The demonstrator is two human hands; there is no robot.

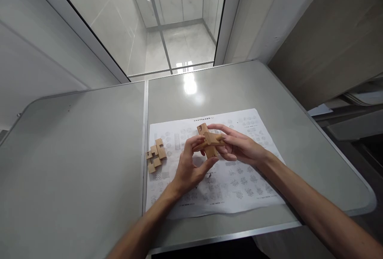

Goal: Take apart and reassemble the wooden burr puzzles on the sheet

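Between my two hands is a partly joined wooden interlocking puzzle [213,138], its light-brown bars crossing one another. A dark handwritten mark shows on the bar that points away from me. My left hand [191,167] grips it from the left, thumb at the near end and fingers at the crossing. From the right, my right hand [239,145] holds the bar ends between thumb and fingers. Several notched wooden puzzle pieces [158,149] lie clustered to the left, one with a dark mark. Under everything is a printed paper sheet [248,193] covered in small diagrams.
The grey table [107,151] has a metal seam [145,111] running along the sheet's left side. A glass window [179,19] rises behind the table's far edge. Papers [366,95] sit on a shelf at the right.
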